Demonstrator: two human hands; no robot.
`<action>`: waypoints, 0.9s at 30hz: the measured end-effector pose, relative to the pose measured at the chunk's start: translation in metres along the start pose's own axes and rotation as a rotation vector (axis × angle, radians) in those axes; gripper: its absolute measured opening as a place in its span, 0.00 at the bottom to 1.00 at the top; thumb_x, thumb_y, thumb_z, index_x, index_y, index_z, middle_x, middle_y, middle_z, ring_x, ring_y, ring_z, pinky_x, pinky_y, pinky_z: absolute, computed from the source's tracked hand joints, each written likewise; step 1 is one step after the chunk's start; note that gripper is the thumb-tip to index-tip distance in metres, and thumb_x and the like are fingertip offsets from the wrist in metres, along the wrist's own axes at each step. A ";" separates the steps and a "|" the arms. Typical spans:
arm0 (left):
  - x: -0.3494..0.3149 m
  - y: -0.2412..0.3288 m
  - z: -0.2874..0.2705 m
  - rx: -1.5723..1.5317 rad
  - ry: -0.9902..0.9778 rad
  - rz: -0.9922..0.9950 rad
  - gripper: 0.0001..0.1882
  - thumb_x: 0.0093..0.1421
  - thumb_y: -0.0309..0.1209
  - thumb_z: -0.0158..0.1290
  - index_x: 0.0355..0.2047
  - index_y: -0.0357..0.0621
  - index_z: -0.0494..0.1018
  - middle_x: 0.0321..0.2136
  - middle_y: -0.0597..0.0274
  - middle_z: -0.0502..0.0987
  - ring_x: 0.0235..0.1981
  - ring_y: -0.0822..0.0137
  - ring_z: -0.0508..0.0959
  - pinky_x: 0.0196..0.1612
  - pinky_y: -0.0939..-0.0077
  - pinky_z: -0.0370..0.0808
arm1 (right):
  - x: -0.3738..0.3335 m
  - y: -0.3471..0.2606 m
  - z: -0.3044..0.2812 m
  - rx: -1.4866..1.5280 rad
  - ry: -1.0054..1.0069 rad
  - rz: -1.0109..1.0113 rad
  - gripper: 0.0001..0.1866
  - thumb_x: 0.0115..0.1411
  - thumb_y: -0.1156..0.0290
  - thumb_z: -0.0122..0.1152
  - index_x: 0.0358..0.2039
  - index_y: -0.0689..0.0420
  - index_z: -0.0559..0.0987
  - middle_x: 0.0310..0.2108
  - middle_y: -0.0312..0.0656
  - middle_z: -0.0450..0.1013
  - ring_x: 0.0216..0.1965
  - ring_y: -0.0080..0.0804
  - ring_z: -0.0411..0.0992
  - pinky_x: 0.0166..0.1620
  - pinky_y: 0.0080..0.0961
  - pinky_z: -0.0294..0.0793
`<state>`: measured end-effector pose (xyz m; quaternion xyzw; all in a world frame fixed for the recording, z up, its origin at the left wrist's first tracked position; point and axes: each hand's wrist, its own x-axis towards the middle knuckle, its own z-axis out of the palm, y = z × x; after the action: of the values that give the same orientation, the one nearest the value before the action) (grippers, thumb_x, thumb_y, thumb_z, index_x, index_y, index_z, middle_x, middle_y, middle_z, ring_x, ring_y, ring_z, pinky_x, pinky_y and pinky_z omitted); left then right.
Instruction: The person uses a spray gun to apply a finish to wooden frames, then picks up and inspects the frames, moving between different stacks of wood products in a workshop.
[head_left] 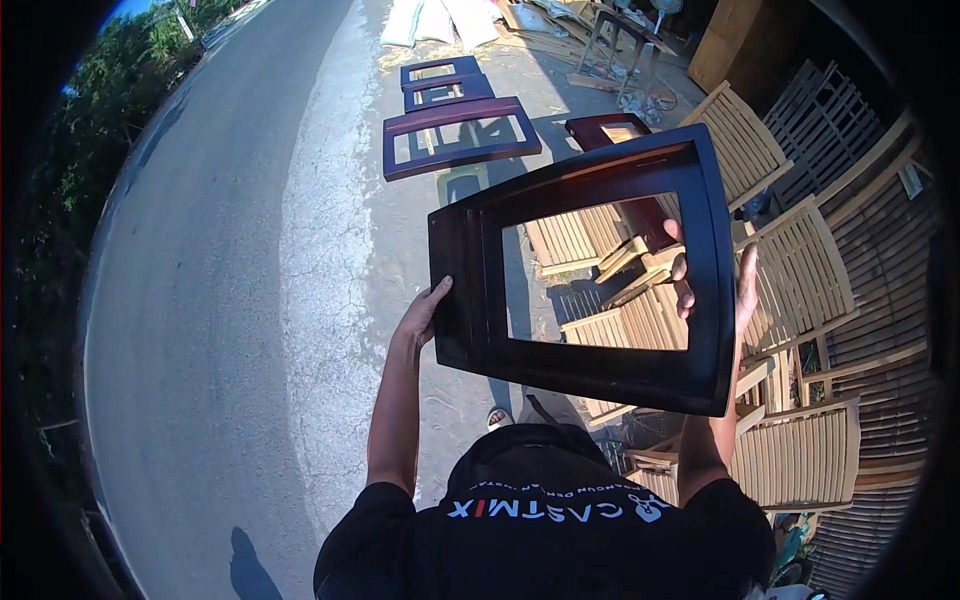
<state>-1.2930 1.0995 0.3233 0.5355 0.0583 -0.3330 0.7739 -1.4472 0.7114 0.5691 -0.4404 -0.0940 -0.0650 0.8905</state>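
Between my two hands, a dark brown wooden frame with a large rectangular opening is held up in front of my chest. My left hand grips its left edge, thumb on the face and the other fingers hidden behind. On the far side, my right hand wraps the right edge; its fingertips show through the opening. The frame is tilted, its right end wider than its left. Slatted unpainted wooden chairs are visible through the opening, below the frame.
Several similar dark frames are propped in a row ahead, with another dark frame to their right. Slatted wooden chairs line the right side beside a bamboo wall. White sacks lie at the back. An asphalt road runs along the left.
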 end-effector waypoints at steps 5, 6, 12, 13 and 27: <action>-0.005 0.000 -0.059 -0.126 0.054 0.026 0.39 0.62 0.52 0.60 0.61 0.32 0.65 0.54 0.50 0.75 0.54 0.61 0.77 0.59 0.63 0.74 | 0.088 0.050 0.018 0.110 -0.208 0.189 0.49 0.69 0.33 0.33 0.67 0.72 0.55 0.46 0.55 0.71 0.23 0.27 0.72 0.23 0.19 0.81; -0.001 -0.003 -0.069 -0.147 0.060 0.041 0.39 0.63 0.52 0.60 0.61 0.32 0.65 0.54 0.50 0.76 0.53 0.62 0.78 0.58 0.63 0.74 | 0.108 0.062 0.022 0.145 -0.244 0.239 0.50 0.68 0.32 0.34 0.67 0.72 0.54 0.44 0.54 0.71 0.24 0.27 0.72 0.24 0.19 0.81; 0.050 0.005 -0.124 -0.251 0.106 0.046 0.45 0.66 0.66 0.41 0.65 0.37 0.61 0.54 0.45 0.74 0.54 0.55 0.77 0.58 0.52 0.74 | 0.222 0.147 0.065 0.236 -0.280 0.390 0.52 0.67 0.31 0.36 0.67 0.73 0.54 0.39 0.51 0.70 0.25 0.27 0.73 0.29 0.22 0.83; 0.065 0.001 -0.135 -0.282 0.125 0.044 0.45 0.66 0.66 0.41 0.66 0.37 0.61 0.53 0.46 0.75 0.53 0.55 0.78 0.57 0.53 0.74 | 0.241 0.164 0.079 0.238 -0.302 0.366 0.51 0.68 0.32 0.37 0.66 0.73 0.55 0.41 0.51 0.71 0.27 0.28 0.74 0.31 0.23 0.83; 0.170 0.095 -0.280 0.040 0.407 0.140 0.41 0.71 0.59 0.40 0.70 0.40 0.53 0.63 0.55 0.64 0.61 0.63 0.65 0.63 0.65 0.65 | 0.517 0.388 0.278 0.037 -0.174 0.778 0.27 0.63 0.42 0.60 0.42 0.56 0.76 0.30 0.38 0.74 0.31 0.26 0.75 0.38 0.26 0.75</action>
<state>-1.0326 1.2850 0.2046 0.6096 0.1694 -0.1645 0.7567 -0.8975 1.1498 0.5508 -0.4307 0.0037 0.3164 0.8452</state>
